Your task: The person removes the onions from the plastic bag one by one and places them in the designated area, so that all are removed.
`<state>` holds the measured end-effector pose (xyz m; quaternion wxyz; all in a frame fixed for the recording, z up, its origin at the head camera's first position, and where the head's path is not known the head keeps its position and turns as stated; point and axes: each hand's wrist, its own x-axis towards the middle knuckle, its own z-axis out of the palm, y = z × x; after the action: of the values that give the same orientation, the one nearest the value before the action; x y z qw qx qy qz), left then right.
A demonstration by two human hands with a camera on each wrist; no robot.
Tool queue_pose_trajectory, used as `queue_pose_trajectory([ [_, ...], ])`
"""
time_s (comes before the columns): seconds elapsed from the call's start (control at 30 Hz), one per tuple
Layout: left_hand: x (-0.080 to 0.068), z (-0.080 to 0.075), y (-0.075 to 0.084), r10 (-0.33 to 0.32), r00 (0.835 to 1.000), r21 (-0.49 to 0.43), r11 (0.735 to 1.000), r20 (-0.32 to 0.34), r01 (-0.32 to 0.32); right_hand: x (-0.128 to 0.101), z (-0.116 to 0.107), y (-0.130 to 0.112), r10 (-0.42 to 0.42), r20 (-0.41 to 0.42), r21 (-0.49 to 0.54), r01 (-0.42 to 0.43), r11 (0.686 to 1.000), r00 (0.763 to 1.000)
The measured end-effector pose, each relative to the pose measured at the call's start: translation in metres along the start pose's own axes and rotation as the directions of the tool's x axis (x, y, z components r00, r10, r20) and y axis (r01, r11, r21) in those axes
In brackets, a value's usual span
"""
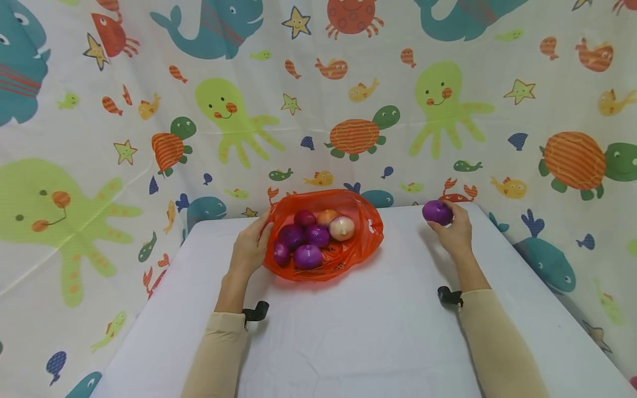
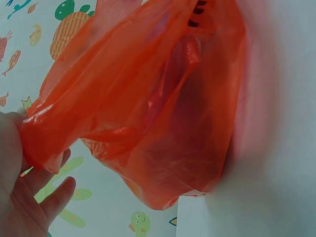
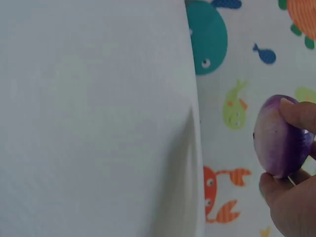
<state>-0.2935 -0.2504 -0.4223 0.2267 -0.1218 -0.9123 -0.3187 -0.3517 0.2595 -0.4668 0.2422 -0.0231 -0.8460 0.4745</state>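
Note:
An orange plastic bag (image 1: 365, 232) lies open at the far middle of the white table (image 1: 348, 331), with several purple onions (image 1: 307, 256) and a pale onion (image 1: 342, 228) inside. My left hand (image 1: 250, 247) grips the bag's left rim; in the left wrist view the bag (image 2: 148, 108) fills the frame and the left hand (image 2: 29, 197) holds its edge. My right hand (image 1: 452, 228) holds a purple onion (image 1: 437, 212) near the table's far right corner. The right wrist view shows the right hand (image 3: 291, 192) with its fingers curled round that onion (image 3: 279, 136).
A curtain printed with sea animals (image 1: 224, 110) hangs behind and on both sides of the table. The table's right edge (image 3: 195, 123) runs close to the held onion. Wrist camera mounts (image 1: 256, 310) sit on both sleeves.

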Motion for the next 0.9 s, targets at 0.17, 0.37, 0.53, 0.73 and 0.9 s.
queue_pose_trajectory([
  [0.17, 0.000, 0.000, 0.000, 0.006, 1.000, 0.001, 1.000, -0.010, -0.006, 0.003, -0.014, 0.012, 0.122, -0.014, -0.021, -0.122, 0.992, 0.992],
  [0.37, 0.000, 0.001, 0.000, 0.001, 1.000, -0.006, 1.000, -0.018, -0.001, 0.003, -0.025, 0.023, 0.240, -0.010, -0.023, -0.240, 0.971, 0.971],
  [0.53, 0.000, 0.003, 0.001, 0.001, 1.000, -0.013, 1.000, -0.015, -0.001, 0.001, -0.034, 0.031, 0.268, -0.020, -0.035, -0.268, 0.963, 0.963],
  [0.73, 0.001, 0.001, 0.003, 0.012, 1.000, -0.008, 1.000, -0.017, -0.013, -0.001, -0.038, 0.039, 0.323, -0.010, -0.043, -0.323, 0.946, 0.946],
  [0.9, 0.000, -0.003, 0.004, 0.008, 1.000, -0.005, 1.000, -0.023, -0.008, -0.002, -0.038, 0.051, 0.387, -0.007, -0.017, -0.387, 0.922, 0.922],
])
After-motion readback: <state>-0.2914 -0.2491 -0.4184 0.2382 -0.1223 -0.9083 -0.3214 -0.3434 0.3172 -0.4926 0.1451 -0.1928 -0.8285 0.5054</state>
